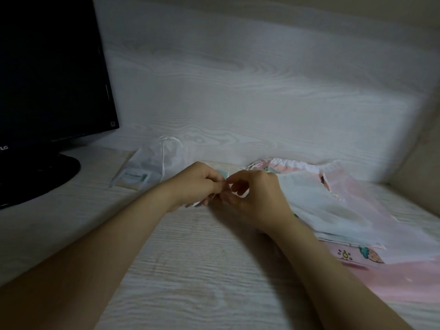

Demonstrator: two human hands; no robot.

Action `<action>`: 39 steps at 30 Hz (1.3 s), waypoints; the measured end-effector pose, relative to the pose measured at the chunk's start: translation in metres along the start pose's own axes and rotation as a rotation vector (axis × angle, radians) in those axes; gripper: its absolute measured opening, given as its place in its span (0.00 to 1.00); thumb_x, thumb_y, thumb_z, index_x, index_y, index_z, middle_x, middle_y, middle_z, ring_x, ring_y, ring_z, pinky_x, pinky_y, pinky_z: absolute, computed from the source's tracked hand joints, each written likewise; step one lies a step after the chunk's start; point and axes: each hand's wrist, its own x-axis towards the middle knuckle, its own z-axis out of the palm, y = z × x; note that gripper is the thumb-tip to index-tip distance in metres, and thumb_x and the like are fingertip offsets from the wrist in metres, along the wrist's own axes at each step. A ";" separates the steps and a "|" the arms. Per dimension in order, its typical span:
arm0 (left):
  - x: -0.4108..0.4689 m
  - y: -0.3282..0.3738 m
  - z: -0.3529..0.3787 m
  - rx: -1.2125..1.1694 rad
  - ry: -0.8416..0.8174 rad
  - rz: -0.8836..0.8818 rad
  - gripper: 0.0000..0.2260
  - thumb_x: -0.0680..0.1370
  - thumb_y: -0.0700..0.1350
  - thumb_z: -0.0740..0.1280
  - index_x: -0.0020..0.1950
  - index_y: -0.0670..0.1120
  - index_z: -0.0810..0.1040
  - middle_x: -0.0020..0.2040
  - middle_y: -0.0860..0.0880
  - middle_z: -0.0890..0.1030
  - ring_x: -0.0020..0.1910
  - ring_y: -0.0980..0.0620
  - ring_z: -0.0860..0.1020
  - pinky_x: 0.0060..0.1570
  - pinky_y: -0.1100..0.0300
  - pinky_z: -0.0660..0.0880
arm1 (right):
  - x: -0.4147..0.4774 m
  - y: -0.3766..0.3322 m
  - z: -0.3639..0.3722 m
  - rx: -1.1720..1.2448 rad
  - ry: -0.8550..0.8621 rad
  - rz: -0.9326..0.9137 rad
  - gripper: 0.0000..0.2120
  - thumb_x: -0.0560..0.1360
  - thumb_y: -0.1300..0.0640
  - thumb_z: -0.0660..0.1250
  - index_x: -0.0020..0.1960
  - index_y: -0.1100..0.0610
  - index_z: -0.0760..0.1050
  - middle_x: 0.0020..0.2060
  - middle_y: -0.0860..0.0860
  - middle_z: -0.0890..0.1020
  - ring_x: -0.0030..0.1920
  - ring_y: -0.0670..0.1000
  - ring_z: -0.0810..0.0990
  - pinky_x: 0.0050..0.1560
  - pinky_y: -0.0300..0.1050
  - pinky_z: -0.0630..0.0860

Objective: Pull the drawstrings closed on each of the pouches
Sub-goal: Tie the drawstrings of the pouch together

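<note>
My left hand (pixel 198 184) and my right hand (pixel 256 196) meet at the middle of the desk, fingers curled, pinching a thin white drawstring (pixel 217 196) of a small pouch (pixel 220 173) that is mostly hidden behind them. A sheer white pouch (pixel 159 160) with its drawstring pulled shut lies at the back left, holding a small packet. To the right lies a pile of pouches: a white sheer one (pixel 316 206) on top of a pink printed one (pixel 381 265) with a gathered white top.
A black monitor (pixel 47 75) on a round stand (pixel 35 177) fills the left side. The pale wood-grain desk (pixel 190 270) meets a wood-grain back wall (pixel 238 91) and a side wall at the right.
</note>
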 end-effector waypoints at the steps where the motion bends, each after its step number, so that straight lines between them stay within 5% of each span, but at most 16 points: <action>1: 0.000 0.002 0.001 -0.011 -0.008 0.001 0.08 0.83 0.43 0.70 0.49 0.43 0.88 0.39 0.43 0.85 0.32 0.50 0.76 0.29 0.58 0.68 | 0.001 0.002 0.000 -0.012 0.012 0.002 0.09 0.70 0.50 0.80 0.49 0.50 0.87 0.37 0.46 0.86 0.38 0.45 0.83 0.45 0.49 0.80; 6: 0.000 0.008 0.005 -0.083 0.017 0.023 0.08 0.84 0.41 0.69 0.50 0.42 0.88 0.44 0.43 0.87 0.38 0.55 0.84 0.34 0.62 0.76 | 0.004 0.008 0.003 0.016 0.059 0.028 0.03 0.72 0.56 0.79 0.45 0.52 0.88 0.34 0.49 0.86 0.35 0.48 0.83 0.40 0.50 0.79; 11: 0.000 0.008 0.008 -0.087 0.043 0.034 0.07 0.84 0.40 0.69 0.51 0.41 0.87 0.41 0.46 0.86 0.36 0.57 0.84 0.34 0.64 0.76 | 0.004 0.012 0.001 0.040 0.083 0.114 0.04 0.73 0.56 0.78 0.40 0.52 0.85 0.31 0.45 0.83 0.33 0.43 0.80 0.34 0.37 0.73; 14: -0.001 0.009 0.008 -0.082 0.055 0.033 0.07 0.84 0.41 0.69 0.52 0.44 0.87 0.44 0.46 0.88 0.42 0.54 0.86 0.37 0.62 0.76 | 0.004 0.009 0.002 0.002 0.088 0.114 0.06 0.73 0.55 0.76 0.38 0.52 0.82 0.30 0.45 0.82 0.32 0.44 0.79 0.35 0.44 0.75; 20: -0.002 0.011 0.012 -0.079 0.093 0.031 0.08 0.85 0.44 0.69 0.54 0.43 0.87 0.43 0.46 0.87 0.35 0.62 0.82 0.29 0.70 0.71 | 0.002 0.007 0.001 -0.012 0.102 0.047 0.05 0.70 0.54 0.76 0.46 0.52 0.84 0.33 0.45 0.84 0.34 0.44 0.82 0.41 0.45 0.80; 27: -0.003 0.010 0.010 -0.081 0.054 -0.030 0.08 0.84 0.47 0.70 0.52 0.48 0.88 0.43 0.46 0.88 0.38 0.57 0.82 0.35 0.61 0.71 | 0.004 0.009 0.000 -0.023 0.087 -0.007 0.09 0.70 0.50 0.81 0.47 0.52 0.87 0.35 0.47 0.84 0.36 0.46 0.82 0.42 0.49 0.79; 35: -0.005 0.014 0.009 -0.100 0.014 -0.078 0.08 0.83 0.47 0.71 0.51 0.47 0.89 0.44 0.44 0.88 0.39 0.51 0.78 0.37 0.59 0.71 | 0.005 0.005 -0.002 -0.021 0.046 0.027 0.07 0.68 0.54 0.83 0.45 0.52 0.88 0.33 0.48 0.85 0.33 0.45 0.80 0.37 0.40 0.75; 37: -0.004 0.014 0.009 -0.096 0.023 -0.076 0.08 0.83 0.46 0.71 0.50 0.49 0.89 0.42 0.47 0.88 0.41 0.54 0.80 0.44 0.56 0.71 | 0.006 0.005 -0.001 -0.007 0.039 0.043 0.05 0.70 0.55 0.82 0.44 0.52 0.88 0.32 0.48 0.85 0.32 0.44 0.80 0.35 0.38 0.74; 39: -0.003 0.017 0.012 -0.087 0.021 -0.086 0.07 0.83 0.46 0.71 0.51 0.48 0.89 0.41 0.49 0.87 0.36 0.62 0.80 0.43 0.60 0.70 | 0.006 0.006 0.001 -0.030 0.032 0.058 0.04 0.71 0.56 0.81 0.44 0.52 0.88 0.33 0.48 0.85 0.33 0.46 0.81 0.38 0.45 0.78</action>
